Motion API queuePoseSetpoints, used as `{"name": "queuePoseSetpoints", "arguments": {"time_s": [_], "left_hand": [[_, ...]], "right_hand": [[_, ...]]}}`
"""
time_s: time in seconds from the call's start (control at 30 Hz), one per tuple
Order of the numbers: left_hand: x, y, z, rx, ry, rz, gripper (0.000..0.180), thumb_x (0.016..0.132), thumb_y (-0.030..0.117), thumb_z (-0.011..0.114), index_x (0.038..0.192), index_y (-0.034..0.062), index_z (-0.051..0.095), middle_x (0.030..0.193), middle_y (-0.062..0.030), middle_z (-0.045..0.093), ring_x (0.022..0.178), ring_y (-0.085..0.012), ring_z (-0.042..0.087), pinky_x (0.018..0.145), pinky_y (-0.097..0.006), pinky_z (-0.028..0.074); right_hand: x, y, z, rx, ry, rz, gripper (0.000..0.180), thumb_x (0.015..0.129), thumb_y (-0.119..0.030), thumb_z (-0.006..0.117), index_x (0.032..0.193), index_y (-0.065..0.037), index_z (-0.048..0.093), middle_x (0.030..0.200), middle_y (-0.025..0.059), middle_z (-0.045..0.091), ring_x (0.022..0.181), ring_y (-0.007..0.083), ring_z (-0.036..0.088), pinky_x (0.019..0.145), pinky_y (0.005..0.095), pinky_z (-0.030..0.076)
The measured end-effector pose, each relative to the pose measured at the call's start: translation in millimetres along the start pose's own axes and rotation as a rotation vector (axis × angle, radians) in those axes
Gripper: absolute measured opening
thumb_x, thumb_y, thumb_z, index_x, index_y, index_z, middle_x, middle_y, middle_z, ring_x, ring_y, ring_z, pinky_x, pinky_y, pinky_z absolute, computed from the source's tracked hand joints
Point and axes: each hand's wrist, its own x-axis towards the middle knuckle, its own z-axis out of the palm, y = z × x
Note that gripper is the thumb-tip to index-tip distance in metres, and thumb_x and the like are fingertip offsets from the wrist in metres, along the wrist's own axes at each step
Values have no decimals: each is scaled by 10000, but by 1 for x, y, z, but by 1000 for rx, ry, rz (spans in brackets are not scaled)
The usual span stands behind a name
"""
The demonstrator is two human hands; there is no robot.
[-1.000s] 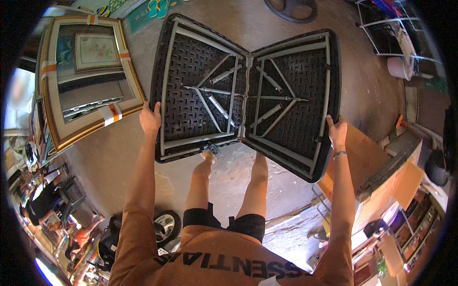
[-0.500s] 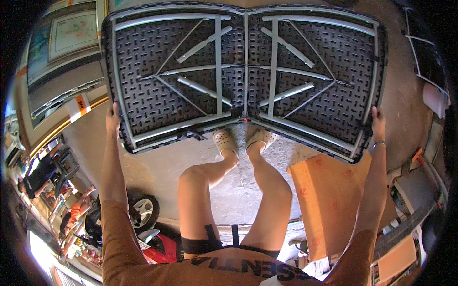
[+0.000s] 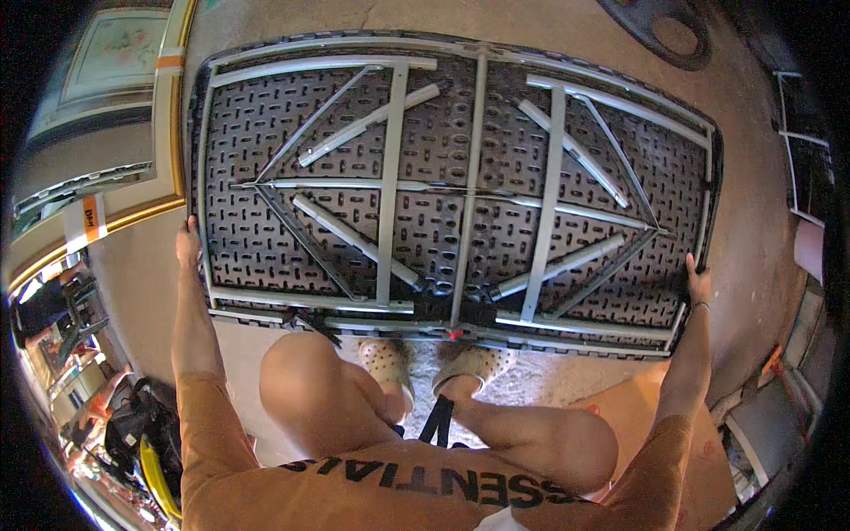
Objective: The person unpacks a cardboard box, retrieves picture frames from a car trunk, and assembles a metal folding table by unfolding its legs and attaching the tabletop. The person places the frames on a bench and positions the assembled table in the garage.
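Gold picture frame: at the far left, the gold-edged frame [image 3: 172,115] carries orange-and-white tape, its lower right corner near the table's left edge.
Left hand: the left hand [image 3: 188,243] holds the folding table by its left short edge, below the middle of that side, fingers bent at the rim.
Folding table: the black folding table [image 3: 434,221] spans the gap between the hands, underside facing up, its two halves opened almost flat; whether it touches the floor cannot be told.
Metal legs: a left leg frame [image 3: 388,195] and a right leg frame [image 3: 544,203], both grey, lie folded against the underside.
Clogs: two pale clogs [image 3: 487,361] show just beyond the table's near long edge.
Right hand: the right hand [image 3: 699,281] grips the right short edge, toward its near corner.
Cardboard: a brown sheet [image 3: 708,469] lies below the right forearm.
Wire rack: a white rack [image 3: 801,136] stands at the far right, apart from the table.
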Motion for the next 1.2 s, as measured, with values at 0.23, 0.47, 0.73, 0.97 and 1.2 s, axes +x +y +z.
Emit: {"name": "queuePoseSetpoints", "arguments": {"time_s": [0.23, 0.47, 0.73, 0.97, 1.2], "left_hand": [[59, -2, 57, 11, -39, 28, 593, 986, 518, 477, 1183, -20, 630, 1075, -279, 674, 1028, -391, 663, 870, -458, 485], [53, 17, 90, -424, -75, 128, 703, 945, 555, 556, 1243, -82, 571, 1178, -284, 640, 1122, -364, 617, 963, -435, 463], [-242, 186, 70, -519, 52, 896, 290, 856, 302, 692, 974, 37, 679, 940, -162, 681, 895, -361, 640, 817, -465, 490], [-333, 284, 98, -256, -192, 815, 637, 813, 240, 732, 1287, -23, 397, 907, -231, 671, 896, -405, 644, 866, -483, 448], [-306, 296, 63, -333, -444, 708, 594, 747, 179, 713, 1219, -22, 415, 942, -297, 675, 915, -465, 657, 845, -495, 516]], "right_hand": [[-31, -17, 19, -135, 187, 36, 556, 928, -506, 619, 1057, 33, 657, 901, 182, 713, 846, 323, 674, 759, 425, 531], [-253, -209, 92, 564, -290, -313, 462, 920, -326, 681, 1194, 22, 551, 1051, 188, 649, 969, 253, 630, 849, 415, 503], [-314, -282, 120, 475, -117, -46, 605, 831, -337, 760, 1242, 20, 497, 1110, 265, 616, 998, 446, 629, 877, 470, 485], [-328, -254, -40, 306, -96, -245, 458, 937, -422, 647, 1089, 10, 636, 1038, 220, 691, 930, 319, 665, 846, 425, 498], [-261, -126, -314, -32, -143, -16, 206, 1028, -188, 480, 967, -15, 574, 674, 30, 574, 565, 120, 554, 501, 292, 453]]}}
